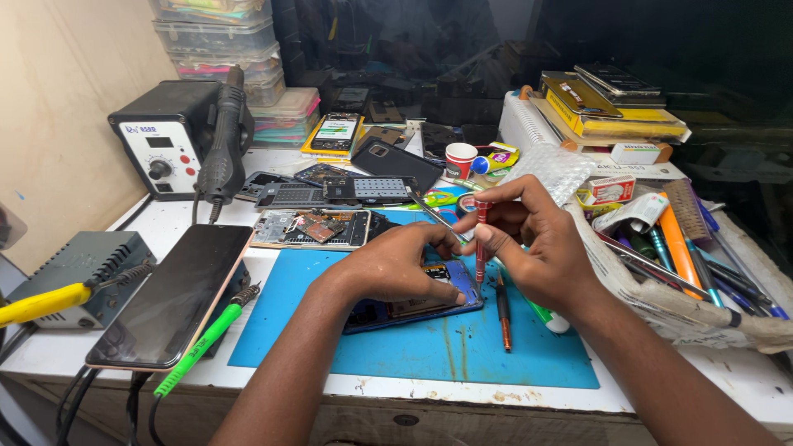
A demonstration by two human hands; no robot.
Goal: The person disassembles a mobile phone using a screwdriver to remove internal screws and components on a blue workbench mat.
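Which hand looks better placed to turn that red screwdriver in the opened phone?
Probably the right hand: it grips the red screwdriver upright, while the left hand presses on the opened phone.

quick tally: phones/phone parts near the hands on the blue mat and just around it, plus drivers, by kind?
Opened phone under left hand, on blue mat: 1
Phone lying screen-up at left: 1
Stripped phone frame above mat: 1
Red screwdriver in right hand: 1
Orange screwdriver on mat: 1
Total: 5
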